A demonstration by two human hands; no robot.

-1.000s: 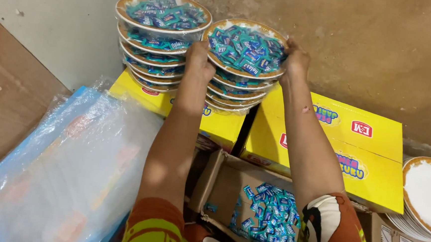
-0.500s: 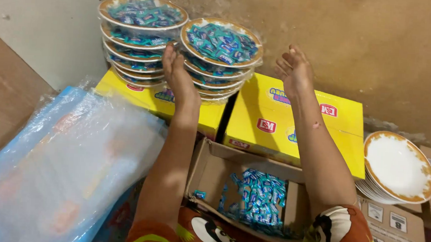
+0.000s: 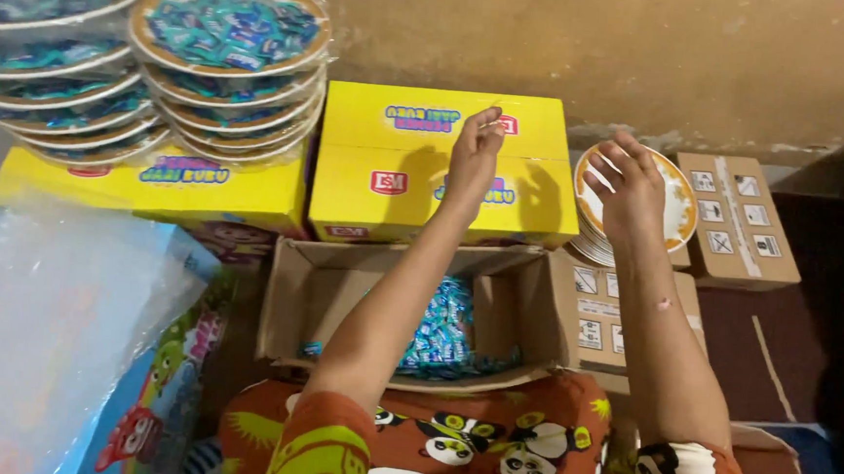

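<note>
My left hand [image 3: 476, 151] hovers over the right yellow box [image 3: 416, 183], fingers loosely curled and holding nothing. My right hand [image 3: 630, 186] is spread over a stack of empty white plates with gold rims [image 3: 682, 212], just touching or just above the top plate. Two stacks of film-wrapped plates filled with blue wrapped candies [image 3: 229, 35] [image 3: 45, 9] rest on the left yellow box [image 3: 166, 190]. Between my forearms, an open cardboard box [image 3: 291, 297] holds loose blue candies [image 3: 445, 338].
A clear plastic bag over colourful packaging [image 3: 45, 331] lies at the left. Closed brown cartons [image 3: 735, 222] [image 3: 597, 321] sit at the right beside the plates. A rough tan wall [image 3: 599, 53] runs behind everything.
Both hands have come away from the right stack of filled plates and moved right and down. My right hand now sits over the empty plates.
</note>
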